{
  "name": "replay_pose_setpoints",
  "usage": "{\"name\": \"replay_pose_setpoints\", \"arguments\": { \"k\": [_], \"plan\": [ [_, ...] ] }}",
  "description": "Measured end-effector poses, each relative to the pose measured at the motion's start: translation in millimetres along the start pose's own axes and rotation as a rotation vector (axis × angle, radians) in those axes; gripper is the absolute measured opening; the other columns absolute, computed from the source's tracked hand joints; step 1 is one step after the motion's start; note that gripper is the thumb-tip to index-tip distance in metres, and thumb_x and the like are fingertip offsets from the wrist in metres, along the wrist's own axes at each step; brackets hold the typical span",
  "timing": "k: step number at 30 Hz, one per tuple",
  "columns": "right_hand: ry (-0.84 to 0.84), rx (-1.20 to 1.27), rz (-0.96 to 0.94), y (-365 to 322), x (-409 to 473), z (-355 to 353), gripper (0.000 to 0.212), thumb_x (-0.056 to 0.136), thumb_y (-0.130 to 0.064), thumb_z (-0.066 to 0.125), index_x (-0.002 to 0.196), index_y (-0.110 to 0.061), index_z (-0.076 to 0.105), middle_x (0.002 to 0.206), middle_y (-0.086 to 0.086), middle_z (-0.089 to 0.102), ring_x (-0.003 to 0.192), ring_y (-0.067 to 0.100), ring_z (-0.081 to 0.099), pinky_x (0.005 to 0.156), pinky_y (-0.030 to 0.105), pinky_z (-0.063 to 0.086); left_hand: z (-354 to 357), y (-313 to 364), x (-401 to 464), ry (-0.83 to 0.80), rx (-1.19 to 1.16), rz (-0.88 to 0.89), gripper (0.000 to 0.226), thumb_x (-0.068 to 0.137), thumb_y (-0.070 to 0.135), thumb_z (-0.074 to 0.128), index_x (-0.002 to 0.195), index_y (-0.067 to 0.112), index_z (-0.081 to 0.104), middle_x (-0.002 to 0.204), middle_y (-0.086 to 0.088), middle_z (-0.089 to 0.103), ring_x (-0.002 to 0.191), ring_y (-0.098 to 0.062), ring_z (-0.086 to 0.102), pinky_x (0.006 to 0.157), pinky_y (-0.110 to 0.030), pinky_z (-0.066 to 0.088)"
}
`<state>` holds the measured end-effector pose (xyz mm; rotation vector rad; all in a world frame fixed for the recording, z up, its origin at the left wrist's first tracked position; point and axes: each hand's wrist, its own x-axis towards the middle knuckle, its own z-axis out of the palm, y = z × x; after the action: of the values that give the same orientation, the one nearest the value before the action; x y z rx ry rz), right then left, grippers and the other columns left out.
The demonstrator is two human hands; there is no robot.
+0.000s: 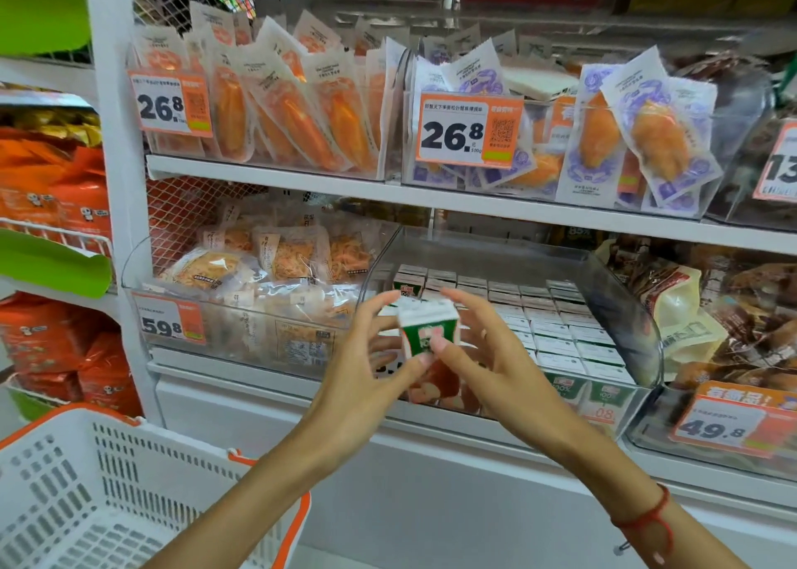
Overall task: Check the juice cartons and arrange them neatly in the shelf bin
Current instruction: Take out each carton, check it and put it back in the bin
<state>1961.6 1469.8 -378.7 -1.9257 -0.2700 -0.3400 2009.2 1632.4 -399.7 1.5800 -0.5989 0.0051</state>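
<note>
A small green and white juice carton is held up in front of the clear shelf bin, its white top tilted toward me. My left hand pinches its left side with thumb and fingers. My right hand pinches its right side, thumb on the front face. Inside the bin, several rows of juice cartons stand upright with white tops showing, filling the right and back. The bin's front left part is hidden behind my hands.
A white shopping basket with orange trim sits at lower left. A bin of bagged snacks lies left of the juice bin, brown packets to its right. Above, a shelf holds orange and purple packets with price tags.
</note>
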Motion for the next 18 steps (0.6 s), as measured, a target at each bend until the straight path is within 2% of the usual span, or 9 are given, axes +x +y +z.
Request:
{"name": "replay_pose_setpoints", "arguments": {
  "k": [3,6,9,11,13,16,18],
  "plan": [
    [0.007,-0.144,-0.082,-5.6,14.9,-9.1,0.04,0.091,-0.028,0.064,0.128,-0.035,0.051,0.118,-0.019,0.064,0.11,-0.003,0.06,0.091,0.02,0.052,-1.2,0.1,12.6,-0.034,0.025,0.067,0.054,0.074,0.04,0.072,0.12,0.047,0.045,0.114,0.029,0.062,0.11,0.01,0.056,0.084,-0.01,0.049],
    [0.094,-0.271,-0.203,-8.1,31.5,-18.2,0.034,0.087,-0.032,0.069,0.118,-0.029,0.057,0.109,-0.022,0.067,0.106,-0.002,0.062,0.088,0.02,0.052,-11.2,-1.0,31.8,-0.028,0.149,0.166,0.052,0.073,0.047,0.072,0.119,0.048,0.049,0.118,0.03,0.061,0.115,0.01,0.053,0.094,-0.01,0.045],
    [0.224,-0.529,-0.308,-3.7,51.3,-24.1,0.039,0.082,-0.047,0.066,0.116,-0.032,0.054,0.109,-0.021,0.068,0.102,0.004,0.063,0.082,0.032,0.056,-30.9,-13.2,55.1,0.115,0.367,0.24,0.059,0.071,0.059,0.067,0.126,0.044,0.048,0.126,0.025,0.057,0.118,0.008,0.051,0.097,-0.016,0.042],
    [0.254,-0.684,-0.347,4.0,69.6,-30.0,0.041,0.083,-0.042,0.069,0.119,-0.028,0.054,0.115,-0.01,0.068,0.102,0.016,0.064,0.077,0.041,0.057,-43.8,-30.9,67.0,0.215,0.588,0.286,0.057,0.08,0.057,0.058,0.132,0.037,0.048,0.135,0.022,0.051,0.12,0.006,0.047,0.095,-0.018,0.039],
    [0.254,-0.791,-0.385,14.8,92.1,-35.2,0.041,0.083,-0.033,0.074,0.12,-0.025,0.057,0.12,-0.006,0.064,0.103,0.02,0.061,0.074,0.041,0.056,-48.3,-50.0,71.5,0.235,0.729,0.296,0.053,0.089,0.058,0.047,0.137,0.034,0.047,0.136,0.022,0.046,0.121,0.006,0.042,0.095,-0.016,0.033],
    [0.228,-0.966,-0.4,34.0,124.6,-36.3,0.04,0.084,-0.035,0.073,0.12,-0.026,0.058,0.114,-0.005,0.06,0.096,0.019,0.055,0.064,0.036,0.051,-44.0,-75.8,71.9,0.263,0.809,0.33,0.049,0.097,0.054,0.042,0.138,0.028,0.05,0.126,0.012,0.062,0.121,0.006,0.042,0.107,-0.026,0.033],
    [0.195,-1.01,-0.348,46.4,143.1,-34.8,0.041,0.085,-0.039,0.071,0.122,-0.027,0.058,0.105,-0.002,0.063,0.09,0.022,0.056,0.066,0.037,0.05,-40.2,-83.9,71.7,0.298,0.803,0.33,0.051,0.095,0.053,0.038,0.139,0.029,0.05,0.117,0.008,0.069,0.117,0.001,0.049,0.109,-0.031,0.032]
  ]
}}
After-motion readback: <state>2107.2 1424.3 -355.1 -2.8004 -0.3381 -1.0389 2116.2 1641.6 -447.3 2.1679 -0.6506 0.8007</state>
